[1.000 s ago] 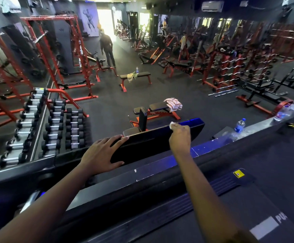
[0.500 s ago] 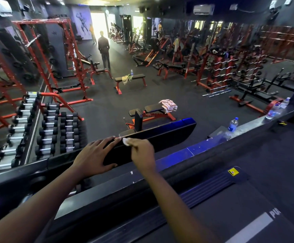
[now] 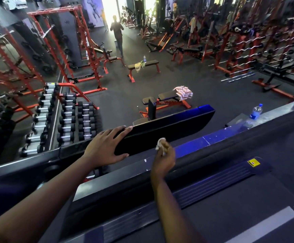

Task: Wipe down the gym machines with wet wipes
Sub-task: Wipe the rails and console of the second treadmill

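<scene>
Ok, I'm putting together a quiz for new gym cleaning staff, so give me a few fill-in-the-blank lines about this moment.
1. The right hand pinches a crumpled white ___.
2. The left hand lies flat on the black panel and holds ___.
3. The nearer water bottle on the ledge has a ___ cap.
4. The striped towel lies on a ___.
Missing words: wipe; nothing; blue; bench.
</scene>
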Available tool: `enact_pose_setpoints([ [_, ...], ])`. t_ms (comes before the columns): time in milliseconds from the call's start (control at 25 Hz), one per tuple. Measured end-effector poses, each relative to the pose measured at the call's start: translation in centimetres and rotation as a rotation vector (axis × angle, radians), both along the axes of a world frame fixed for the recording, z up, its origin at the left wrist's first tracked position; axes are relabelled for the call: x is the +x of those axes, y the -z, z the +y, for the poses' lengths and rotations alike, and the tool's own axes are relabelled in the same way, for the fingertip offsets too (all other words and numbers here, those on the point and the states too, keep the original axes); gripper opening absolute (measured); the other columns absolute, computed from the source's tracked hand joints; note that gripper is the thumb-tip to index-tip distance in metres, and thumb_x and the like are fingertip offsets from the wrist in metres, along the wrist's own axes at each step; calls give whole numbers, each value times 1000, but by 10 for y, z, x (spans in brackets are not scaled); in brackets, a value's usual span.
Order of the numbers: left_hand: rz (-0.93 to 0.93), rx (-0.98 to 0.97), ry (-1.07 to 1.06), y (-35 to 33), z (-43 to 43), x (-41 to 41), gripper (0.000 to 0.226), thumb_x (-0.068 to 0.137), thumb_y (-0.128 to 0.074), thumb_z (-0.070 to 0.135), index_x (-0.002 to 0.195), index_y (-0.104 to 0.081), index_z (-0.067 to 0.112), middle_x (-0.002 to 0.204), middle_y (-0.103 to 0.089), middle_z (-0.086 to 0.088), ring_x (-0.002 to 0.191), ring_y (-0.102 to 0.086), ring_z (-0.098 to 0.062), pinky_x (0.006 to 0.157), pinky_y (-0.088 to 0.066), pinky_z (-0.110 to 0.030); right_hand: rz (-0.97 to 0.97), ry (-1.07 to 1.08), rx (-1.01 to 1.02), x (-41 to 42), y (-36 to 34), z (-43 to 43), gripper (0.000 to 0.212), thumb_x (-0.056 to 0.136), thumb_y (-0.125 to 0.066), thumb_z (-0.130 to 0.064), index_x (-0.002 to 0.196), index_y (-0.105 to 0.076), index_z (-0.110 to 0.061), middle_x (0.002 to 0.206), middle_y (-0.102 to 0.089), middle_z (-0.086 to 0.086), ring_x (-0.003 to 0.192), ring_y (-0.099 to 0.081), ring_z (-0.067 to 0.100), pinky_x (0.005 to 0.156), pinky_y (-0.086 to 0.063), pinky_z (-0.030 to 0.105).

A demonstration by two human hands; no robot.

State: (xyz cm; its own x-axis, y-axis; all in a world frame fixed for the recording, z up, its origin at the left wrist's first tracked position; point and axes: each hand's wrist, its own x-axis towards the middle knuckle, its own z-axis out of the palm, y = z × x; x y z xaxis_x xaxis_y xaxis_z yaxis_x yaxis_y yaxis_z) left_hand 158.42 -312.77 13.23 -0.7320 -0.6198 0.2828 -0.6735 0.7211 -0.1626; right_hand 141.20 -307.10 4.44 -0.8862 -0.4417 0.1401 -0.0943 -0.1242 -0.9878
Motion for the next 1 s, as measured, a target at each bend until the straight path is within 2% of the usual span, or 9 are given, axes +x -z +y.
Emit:
enact_pose_setpoints([
  [160, -6, -9, -11, -1, 2, 1, 88, 76, -44, 68, 150, -23, 26, 139, -48, -3, 110, -59, -26, 88, -50, -39, 28, -182, 70, 48, 14, 14, 27, 78, -62, 11, 95, -70, -8, 93, -63, -4, 88, -62, 15, 81, -50, 27],
  [240, -14, -11, -11, -1, 2, 0, 88, 76, -43, 68, 150, -23, 26, 139, -48, -3, 110, -59, -26, 88, -50, -39, 12, -250, 90, 37, 19, 19, 23, 82, -62, 4, 98, -69, -11, 94, -64, -6, 88, -63, 12, 80, -50, 23],
  [320, -16, -20, -12, -1, 3, 0, 88, 76, -43, 68, 150, -23, 26, 139, -49, -3, 110, -59, -26, 88, -50, -39, -148, -189, 47, 2, 14, 16, 24, 87, -58, 2, 105, -64, -11, 92, -64, -16, 84, -60, 0, 76, -48, 16],
  [360, -15, -16, -13, -2, 3, 0, 88, 76, -43, 68, 150, -23, 26, 139, -49, -3, 110, -59, -26, 88, -50, -39, -208, -85, -12, -19, 10, 11, 27, 86, -56, 6, 105, -62, -11, 89, -64, -16, 78, -58, -7, 73, -47, 15],
  [440, -15, -5, -12, -2, 2, -1, 88, 77, -43, 68, 151, -22, 27, 140, -48, -2, 111, -59, -25, 88, -50, -39, -262, 57, -71, -55, 0, 1, 29, 83, -56, 11, 104, -61, -9, 89, -63, -1, 71, -58, -10, 67, -47, 11],
  [520, -19, -5, -13, -2, 2, -1, 88, 77, -43, 68, 151, -21, 27, 140, -47, -2, 112, -58, -25, 88, -50, -38, -276, 64, -48, -68, -3, -10, 25, 85, -56, 9, 106, -62, -4, 99, -63, 6, 71, -59, -8, 66, -47, 8],
  [680, -26, -5, -17, -3, 2, -1, 87, 77, -43, 68, 151, -22, 26, 140, -47, -1, 111, -58, -24, 88, -50, -38, -344, 71, -50, -51, 2, -12, 24, 86, -57, 9, 108, -63, 1, 99, -64, 5, 72, -61, -7, 74, -51, 12],
  [840, -27, 10, -17, -3, 2, -1, 87, 77, -44, 67, 151, -21, 27, 141, -46, -1, 111, -58, -25, 88, -50, -39, -395, 72, -100, -6, 2, -11, 26, 84, -56, 14, 108, -62, 4, 94, -62, 4, 68, -59, -16, 72, -47, 5],
  [1000, -44, 55, -28, -4, 1, -1, 87, 76, -43, 66, 151, -16, 30, 143, -42, -1, 112, -57, -27, 88, -50, -40, -431, -69, -49, 39, 11, -4, 23, 83, -60, 9, 100, -65, -5, 98, -66, 8, 76, -63, -7, 79, -51, 16],
])
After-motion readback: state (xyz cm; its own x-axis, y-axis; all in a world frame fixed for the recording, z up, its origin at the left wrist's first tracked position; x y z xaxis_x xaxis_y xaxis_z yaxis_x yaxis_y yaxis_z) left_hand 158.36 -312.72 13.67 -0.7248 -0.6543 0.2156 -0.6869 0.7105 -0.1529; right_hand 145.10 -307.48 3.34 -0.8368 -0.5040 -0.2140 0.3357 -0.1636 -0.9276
